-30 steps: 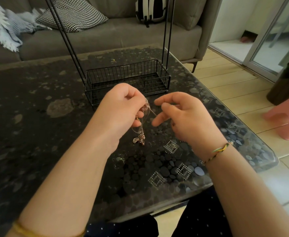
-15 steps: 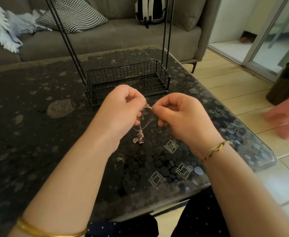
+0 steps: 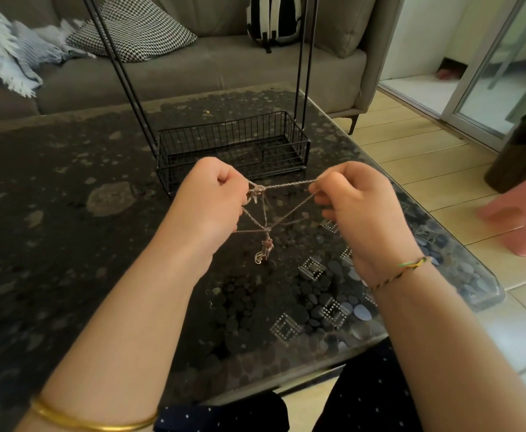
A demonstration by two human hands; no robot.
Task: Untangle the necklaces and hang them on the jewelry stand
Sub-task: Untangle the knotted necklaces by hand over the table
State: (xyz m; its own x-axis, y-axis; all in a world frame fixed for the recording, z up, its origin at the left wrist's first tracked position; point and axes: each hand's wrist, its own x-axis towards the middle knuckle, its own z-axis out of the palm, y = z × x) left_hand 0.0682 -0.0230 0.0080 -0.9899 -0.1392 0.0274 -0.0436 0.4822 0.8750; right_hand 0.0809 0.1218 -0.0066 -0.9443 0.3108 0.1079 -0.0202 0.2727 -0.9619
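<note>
A tangle of thin pale-gold necklaces [image 3: 265, 219] is stretched between my two hands above the dark table. My left hand [image 3: 211, 201] grips one end, with a knot of chain right by its fingers. My right hand [image 3: 355, 201] pinches two strands that run leftward to the knot and down to a lower junction. A small pendant cluster [image 3: 264, 251] dangles from that junction. Just behind my hands is the black wire jewelry stand [image 3: 233, 148], its basket base on the table and its thin uprights rising out of the frame.
The glass table [image 3: 68, 244] with a pebble pattern ends at a cut corner on the right. A grey sofa [image 3: 193, 73] with a checked cushion and a striped bag sits behind. A pink stool [image 3: 523, 219] stands on the floor at right.
My hands have moved apart, the right one going rightward with the chain in its fingers. The bunched necklaces are now pulled out into taut strands.
</note>
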